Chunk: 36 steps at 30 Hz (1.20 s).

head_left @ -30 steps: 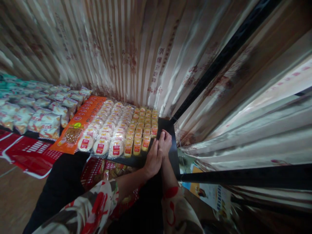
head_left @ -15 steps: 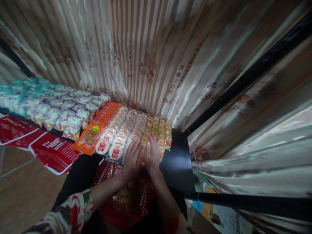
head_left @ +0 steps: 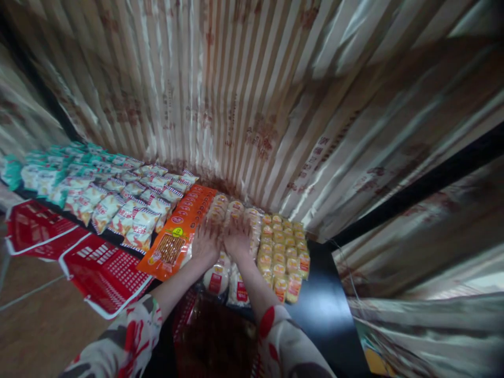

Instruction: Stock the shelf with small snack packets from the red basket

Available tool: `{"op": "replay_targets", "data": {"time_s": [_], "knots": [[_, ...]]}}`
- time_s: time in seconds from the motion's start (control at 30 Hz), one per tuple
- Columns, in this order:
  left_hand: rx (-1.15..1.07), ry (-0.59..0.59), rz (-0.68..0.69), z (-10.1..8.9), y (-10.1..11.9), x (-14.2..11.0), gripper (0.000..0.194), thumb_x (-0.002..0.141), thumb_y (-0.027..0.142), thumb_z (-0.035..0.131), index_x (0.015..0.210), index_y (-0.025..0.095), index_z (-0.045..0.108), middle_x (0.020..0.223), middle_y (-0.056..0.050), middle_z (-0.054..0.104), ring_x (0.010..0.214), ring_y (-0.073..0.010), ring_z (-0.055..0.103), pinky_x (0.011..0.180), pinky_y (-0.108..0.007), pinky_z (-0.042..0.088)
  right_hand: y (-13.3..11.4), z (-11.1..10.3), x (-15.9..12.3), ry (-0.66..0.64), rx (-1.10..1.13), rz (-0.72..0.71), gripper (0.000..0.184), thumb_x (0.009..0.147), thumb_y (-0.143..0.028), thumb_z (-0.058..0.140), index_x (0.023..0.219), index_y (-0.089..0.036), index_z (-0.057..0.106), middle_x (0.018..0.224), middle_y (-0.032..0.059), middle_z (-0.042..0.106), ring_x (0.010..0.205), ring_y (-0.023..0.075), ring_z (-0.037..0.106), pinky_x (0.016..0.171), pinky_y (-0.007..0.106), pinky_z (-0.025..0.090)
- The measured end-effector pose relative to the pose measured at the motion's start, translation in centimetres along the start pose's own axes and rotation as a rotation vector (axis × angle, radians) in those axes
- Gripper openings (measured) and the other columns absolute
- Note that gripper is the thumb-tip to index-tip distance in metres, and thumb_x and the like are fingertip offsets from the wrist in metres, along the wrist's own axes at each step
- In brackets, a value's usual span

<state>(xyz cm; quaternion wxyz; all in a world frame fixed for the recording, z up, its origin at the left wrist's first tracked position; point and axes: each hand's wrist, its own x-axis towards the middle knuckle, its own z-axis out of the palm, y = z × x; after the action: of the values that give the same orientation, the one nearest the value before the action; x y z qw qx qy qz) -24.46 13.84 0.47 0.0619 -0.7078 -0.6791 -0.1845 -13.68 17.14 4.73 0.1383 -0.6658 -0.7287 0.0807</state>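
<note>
My left hand [head_left: 206,242] lies flat with fingers stretched forward, on rows of clear-wrapped round pale snacks [head_left: 216,281] with red labels. Close beside it, my right hand [head_left: 238,239] rests palm down on the same rows, fingers also extended. Neither hand grasps anything. To their right stand rows of small yellow-wrapped snacks [head_left: 279,252]. Left of my hands lies a flat orange packet [head_left: 169,252] with a see-through window showing brown sticks. The hands and forearms cover part of the pale snacks.
White snack bags [head_left: 144,226] and green-topped bags [head_left: 51,168] fill the left of the black shelf [head_left: 323,294]. Red baskets [head_left: 106,273] stand below. A striped curtain [head_left: 236,105] hangs behind, with a black post [head_left: 417,184] at right.
Both hands have moved left and farther back, from the yellow-wrapped snacks and nearby pale ones onto the pale rows. The camera view has shifted, so the shelf appears lower and farther right.
</note>
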Motion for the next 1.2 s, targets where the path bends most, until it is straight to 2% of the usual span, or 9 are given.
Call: {"op": "replay_targets", "data": {"time_s": [0.2,0.3,0.63,0.83,1.0,1.2], "knots": [[-0.006,0.021,0.028,1.0,-0.6,0.3,0.046,0.091,0.032,0.042,0.134,0.018,0.049,0.144,-0.012,0.044,0.139,-0.028,0.031,0.113,-0.049,0.025,0.2,2.5,0.6,0.024,-0.156,0.016,0.051,0.096,-0.036,0.028,0.141,-0.017,0.043,0.151,0.0121,0.034,0.141,0.0356,0.023,0.111,0.049,0.017],[-0.005,0.012,0.033,1.2,-0.8,0.3,0.045,0.091,0.031,0.042,0.133,0.016,0.05,0.141,-0.013,0.048,0.136,-0.0277,0.036,0.113,-0.048,0.026,0.0,3.0,0.7,0.019,-0.173,0.015,0.051,0.096,-0.036,0.027,0.142,-0.018,0.042,0.15,0.0109,0.036,0.141,0.0357,0.023,0.111,0.049,0.017],[0.008,-0.026,0.026,1.0,-0.9,0.2,0.045,0.091,0.032,0.041,0.133,0.017,0.05,0.142,-0.013,0.048,0.136,-0.0278,0.036,0.113,-0.048,0.025,-0.5,2.6,0.8,-0.021,-0.115,0.054,0.053,0.096,-0.037,0.026,0.143,-0.017,0.039,0.151,0.0083,0.035,0.141,0.0331,0.023,0.113,0.047,0.015],[0.01,-0.015,0.028,0.6,-0.4,1.0,0.045,0.092,0.036,0.04,0.131,0.017,0.053,0.142,-0.013,0.047,0.137,-0.0288,0.035,0.113,-0.049,0.026,0.1,1.8,2.5,0.098,-0.118,0.02,0.053,0.095,-0.038,0.029,0.142,-0.017,0.041,0.152,0.0091,0.031,0.143,0.0309,0.019,0.114,0.046,0.012],[-0.005,0.016,0.06,0.8,0.1,1.9,0.048,0.091,0.036,0.04,0.134,0.016,0.05,0.144,-0.012,0.045,0.139,-0.0304,0.031,0.113,-0.05,0.026,0.8,1.3,5.2,-0.011,-0.13,-0.04,0.053,0.095,-0.038,0.029,0.145,-0.019,0.036,0.154,0.0067,0.027,0.144,0.033,0.014,0.114,0.048,0.011],[-0.007,0.015,0.06,1.6,-0.3,2.4,0.05,0.089,0.035,0.042,0.131,0.011,0.052,0.138,-0.014,0.051,0.133,-0.0316,0.04,0.11,-0.05,0.031,0.3,2.3,7.0,-0.07,-0.152,-0.147,0.05,0.097,-0.038,0.025,0.143,-0.023,0.037,0.153,0.008,0.03,0.143,0.0301,0.016,0.113,0.049,0.011]]}}
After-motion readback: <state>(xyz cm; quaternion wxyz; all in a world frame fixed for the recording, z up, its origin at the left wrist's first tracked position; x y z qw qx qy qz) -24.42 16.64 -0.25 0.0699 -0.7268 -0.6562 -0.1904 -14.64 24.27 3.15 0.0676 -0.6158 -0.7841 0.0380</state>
